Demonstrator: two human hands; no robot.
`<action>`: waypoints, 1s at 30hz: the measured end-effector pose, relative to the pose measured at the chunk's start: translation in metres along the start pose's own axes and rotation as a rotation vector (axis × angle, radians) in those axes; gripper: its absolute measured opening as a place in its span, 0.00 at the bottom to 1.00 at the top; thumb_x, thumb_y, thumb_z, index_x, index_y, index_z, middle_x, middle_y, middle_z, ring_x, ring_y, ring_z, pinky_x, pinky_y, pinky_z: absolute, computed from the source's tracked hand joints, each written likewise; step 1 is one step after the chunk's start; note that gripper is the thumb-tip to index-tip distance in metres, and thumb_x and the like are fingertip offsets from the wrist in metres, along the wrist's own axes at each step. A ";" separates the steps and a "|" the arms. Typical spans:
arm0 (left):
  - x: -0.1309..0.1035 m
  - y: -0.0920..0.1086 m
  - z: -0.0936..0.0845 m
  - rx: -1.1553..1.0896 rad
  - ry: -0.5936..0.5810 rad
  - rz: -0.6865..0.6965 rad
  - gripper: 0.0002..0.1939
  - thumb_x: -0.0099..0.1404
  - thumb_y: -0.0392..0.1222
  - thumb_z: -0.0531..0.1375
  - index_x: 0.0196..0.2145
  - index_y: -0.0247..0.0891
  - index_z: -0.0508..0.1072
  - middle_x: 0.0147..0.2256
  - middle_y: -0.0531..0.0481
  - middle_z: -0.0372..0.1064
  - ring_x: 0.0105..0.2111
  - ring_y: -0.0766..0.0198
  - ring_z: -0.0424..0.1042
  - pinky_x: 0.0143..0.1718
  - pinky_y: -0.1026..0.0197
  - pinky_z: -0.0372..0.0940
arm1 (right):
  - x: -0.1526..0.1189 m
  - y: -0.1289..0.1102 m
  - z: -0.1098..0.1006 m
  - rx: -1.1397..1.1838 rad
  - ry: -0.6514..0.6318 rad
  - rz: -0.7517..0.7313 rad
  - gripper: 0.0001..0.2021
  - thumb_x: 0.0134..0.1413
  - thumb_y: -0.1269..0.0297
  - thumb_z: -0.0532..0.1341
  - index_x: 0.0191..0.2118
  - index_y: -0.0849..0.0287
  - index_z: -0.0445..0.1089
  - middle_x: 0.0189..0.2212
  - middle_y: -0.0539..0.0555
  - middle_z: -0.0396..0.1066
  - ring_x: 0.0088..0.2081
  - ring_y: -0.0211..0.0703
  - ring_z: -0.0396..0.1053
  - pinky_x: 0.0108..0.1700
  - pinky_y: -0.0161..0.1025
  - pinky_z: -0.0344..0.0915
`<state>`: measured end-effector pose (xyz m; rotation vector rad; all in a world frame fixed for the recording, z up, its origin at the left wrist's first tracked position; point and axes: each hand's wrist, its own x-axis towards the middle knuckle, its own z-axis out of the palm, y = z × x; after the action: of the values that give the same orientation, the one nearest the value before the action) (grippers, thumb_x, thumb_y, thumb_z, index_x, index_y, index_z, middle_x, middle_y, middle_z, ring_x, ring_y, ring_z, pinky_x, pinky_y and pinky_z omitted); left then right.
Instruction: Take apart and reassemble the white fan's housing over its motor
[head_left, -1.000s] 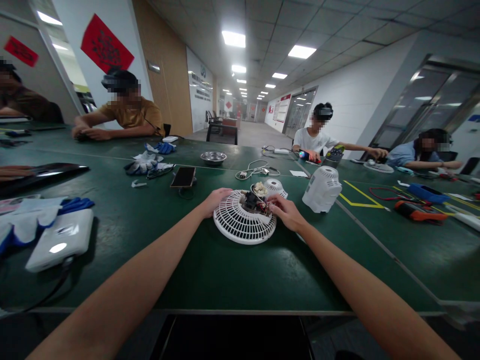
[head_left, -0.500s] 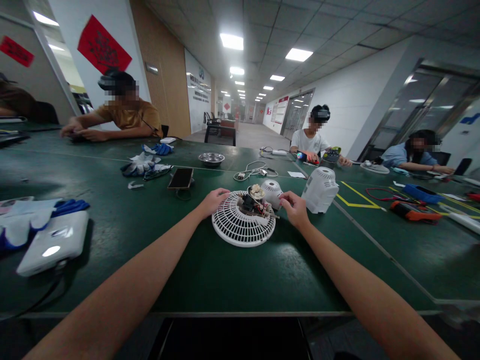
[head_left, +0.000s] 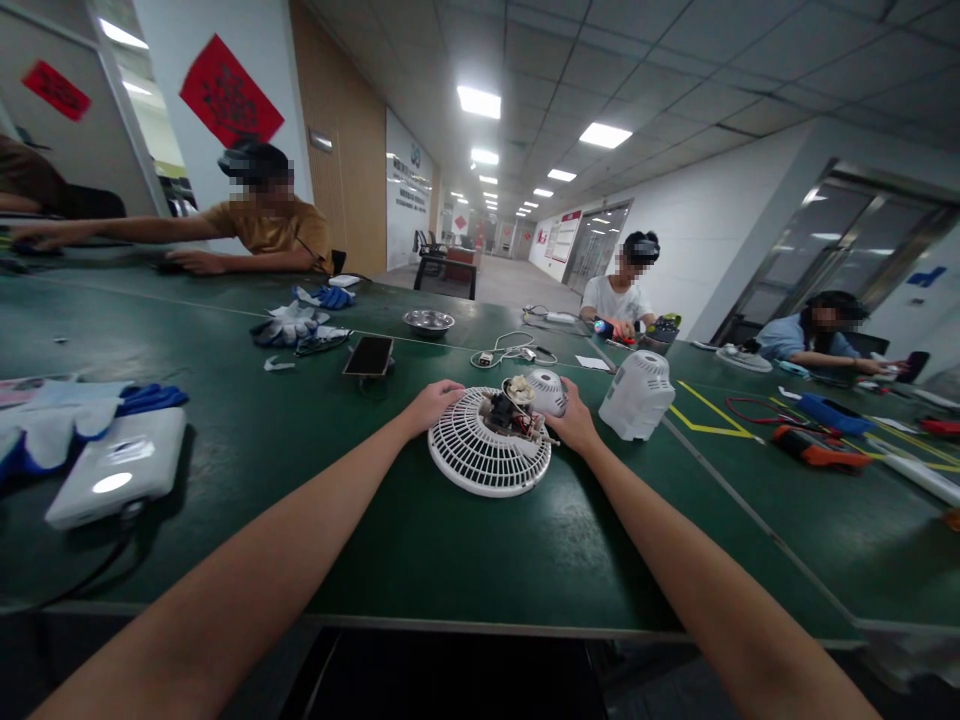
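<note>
A round white fan grille (head_left: 480, 465) lies on the green table. On top of it sits an exposed fan motor (head_left: 510, 408) with wires and a pale part above. My left hand (head_left: 435, 405) grips the grille's left rim, fingers over the edge. Behind the motor, to its right, is a rounded white vented cover (head_left: 549, 388). My right hand (head_left: 576, 420) is curled round the cover's right side, with some fingers hidden behind it. A larger white vented housing (head_left: 639, 395) stands upright to the right of that hand.
Behind the grille lie a coiled white cable (head_left: 514, 352) and a metal bowl (head_left: 429, 322). Leftward are a phone (head_left: 369, 356), work gloves (head_left: 292, 325) and a white power bank (head_left: 124, 470). A multimeter (head_left: 817, 447) lies at right. Several people sit around the table.
My right hand has moved from a pinch beside the rounded cover to a hold around its right side. My left hand stays at the grille rim. The view has shifted slightly.
</note>
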<state>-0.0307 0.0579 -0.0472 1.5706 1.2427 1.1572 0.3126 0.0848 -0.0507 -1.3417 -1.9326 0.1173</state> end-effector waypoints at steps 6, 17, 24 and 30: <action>0.001 0.001 0.000 -0.020 0.006 0.002 0.19 0.64 0.51 0.63 0.47 0.35 0.78 0.45 0.42 0.79 0.43 0.52 0.78 0.47 0.54 0.70 | 0.001 0.000 -0.004 0.150 0.043 0.103 0.45 0.38 0.51 0.74 0.63 0.53 0.60 0.42 0.54 0.75 0.40 0.54 0.74 0.50 0.55 0.70; -0.010 0.022 -0.001 0.323 0.114 0.292 0.18 0.65 0.43 0.61 0.52 0.38 0.76 0.52 0.41 0.75 0.51 0.50 0.74 0.54 0.49 0.68 | -0.011 -0.021 -0.004 1.001 0.069 0.429 0.24 0.60 0.39 0.50 0.46 0.52 0.69 0.38 0.55 0.79 0.36 0.52 0.79 0.34 0.47 0.75; -0.033 0.054 0.010 0.364 -0.126 0.482 0.26 0.61 0.37 0.62 0.57 0.40 0.73 0.55 0.41 0.75 0.55 0.46 0.74 0.61 0.45 0.63 | -0.028 -0.050 -0.013 1.138 0.018 0.447 0.22 0.58 0.40 0.55 0.46 0.51 0.70 0.40 0.55 0.81 0.40 0.53 0.79 0.36 0.48 0.76; -0.041 0.061 0.013 0.343 -0.203 0.499 0.38 0.56 0.36 0.66 0.64 0.40 0.67 0.56 0.38 0.75 0.57 0.43 0.73 0.63 0.41 0.59 | -0.027 -0.079 -0.014 1.142 0.013 0.409 0.22 0.56 0.45 0.59 0.52 0.52 0.67 0.48 0.55 0.78 0.44 0.51 0.78 0.42 0.48 0.77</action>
<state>-0.0069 0.0056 0.0004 2.2872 0.9743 1.0782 0.2659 0.0230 -0.0177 -0.8663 -1.1500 1.1968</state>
